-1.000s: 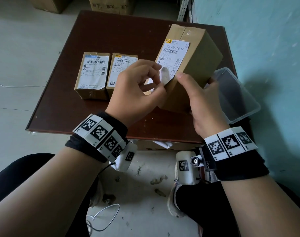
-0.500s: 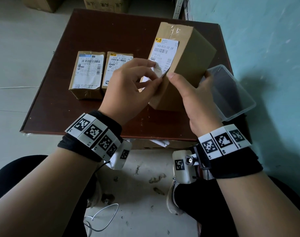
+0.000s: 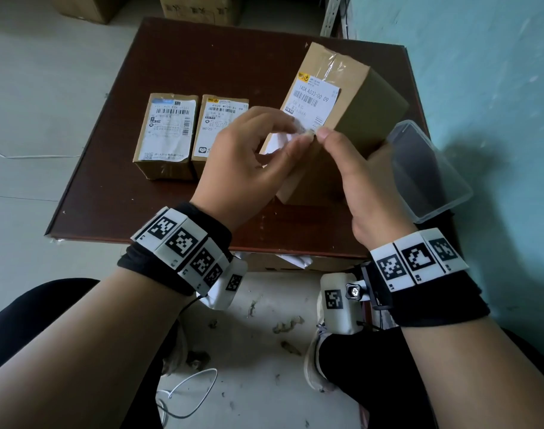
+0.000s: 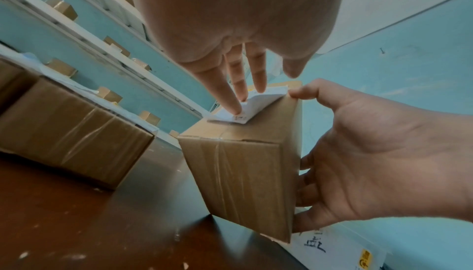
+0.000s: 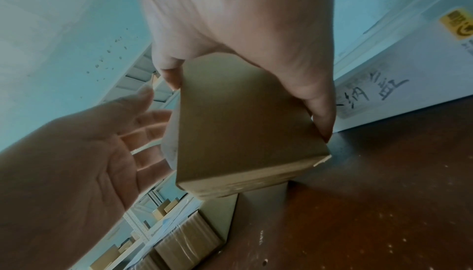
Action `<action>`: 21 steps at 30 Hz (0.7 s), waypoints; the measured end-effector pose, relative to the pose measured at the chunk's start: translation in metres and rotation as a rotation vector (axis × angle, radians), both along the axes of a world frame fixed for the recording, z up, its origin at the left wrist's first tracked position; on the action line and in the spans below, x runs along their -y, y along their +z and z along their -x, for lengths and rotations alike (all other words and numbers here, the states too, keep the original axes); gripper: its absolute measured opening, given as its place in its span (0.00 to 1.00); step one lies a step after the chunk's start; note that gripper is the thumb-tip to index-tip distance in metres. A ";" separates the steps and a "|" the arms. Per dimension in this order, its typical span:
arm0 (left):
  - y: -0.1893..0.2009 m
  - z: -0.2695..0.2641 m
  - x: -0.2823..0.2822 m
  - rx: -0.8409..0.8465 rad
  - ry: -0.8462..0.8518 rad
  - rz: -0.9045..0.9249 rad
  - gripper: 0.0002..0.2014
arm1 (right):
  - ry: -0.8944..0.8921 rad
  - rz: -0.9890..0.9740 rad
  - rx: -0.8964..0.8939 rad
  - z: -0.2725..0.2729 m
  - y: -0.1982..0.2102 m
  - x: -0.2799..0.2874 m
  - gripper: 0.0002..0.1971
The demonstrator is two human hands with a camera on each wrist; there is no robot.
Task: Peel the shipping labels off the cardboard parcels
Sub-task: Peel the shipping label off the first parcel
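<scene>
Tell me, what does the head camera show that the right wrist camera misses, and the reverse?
Only the head view shows the printed label with its lower end lifted, two more labelled parcels and the clear plastic container. Only the right wrist view shows the right hand's fingers gripping the held parcel's plain side. Both show that parcel, the left hand, the right hand and the brown table.

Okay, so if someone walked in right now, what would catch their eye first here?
First, the tilted cardboard parcel near the right side of the dark table, gripped by the right hand while the left hand lifts the loose lower end of its shipping label. Next, two smaller parcels lying side by side to its left, labels on. A clear plastic container hangs off the table's right edge.
</scene>
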State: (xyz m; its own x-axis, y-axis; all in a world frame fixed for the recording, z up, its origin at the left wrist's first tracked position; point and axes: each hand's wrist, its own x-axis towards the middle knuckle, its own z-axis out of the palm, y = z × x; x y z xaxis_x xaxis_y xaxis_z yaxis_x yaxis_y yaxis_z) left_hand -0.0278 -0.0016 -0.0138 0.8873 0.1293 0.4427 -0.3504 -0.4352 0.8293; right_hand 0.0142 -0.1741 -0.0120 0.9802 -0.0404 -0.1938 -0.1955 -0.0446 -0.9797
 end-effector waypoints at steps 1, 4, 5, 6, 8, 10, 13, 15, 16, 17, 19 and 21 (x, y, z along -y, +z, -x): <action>0.001 0.000 0.000 0.007 0.007 -0.016 0.15 | 0.002 0.011 0.006 0.000 -0.001 0.000 0.59; 0.000 -0.001 -0.002 0.035 0.030 -0.049 0.14 | 0.002 0.024 0.017 0.003 -0.001 -0.003 0.60; -0.001 -0.001 -0.002 0.045 0.039 -0.064 0.12 | 0.002 0.026 0.020 0.004 -0.001 -0.003 0.60; -0.002 -0.002 -0.003 0.054 0.051 -0.085 0.10 | 0.001 0.032 0.022 0.005 0.000 -0.004 0.61; -0.004 -0.003 -0.002 0.070 0.077 -0.120 0.07 | 0.006 0.043 0.026 0.006 0.001 -0.004 0.61; -0.005 -0.003 -0.001 0.066 0.085 -0.122 0.07 | 0.001 0.051 0.004 0.009 0.003 -0.004 0.58; -0.005 -0.002 0.001 0.051 0.079 -0.123 0.07 | 0.006 0.081 -0.024 0.012 0.007 -0.004 0.52; -0.005 -0.002 0.001 0.046 0.072 -0.107 0.08 | 0.014 0.099 -0.038 0.013 0.009 -0.003 0.50; -0.004 -0.001 0.001 0.041 0.068 -0.093 0.09 | 0.018 0.105 -0.044 0.013 0.009 -0.003 0.48; -0.004 -0.001 0.000 0.035 0.064 -0.079 0.10 | 0.022 0.109 -0.050 0.013 0.010 -0.003 0.46; -0.003 -0.001 -0.001 0.023 0.061 -0.062 0.11 | 0.023 0.114 -0.055 0.014 0.010 -0.002 0.44; -0.002 -0.001 -0.001 0.011 0.071 -0.050 0.11 | 0.024 0.108 -0.051 0.013 0.010 -0.002 0.44</action>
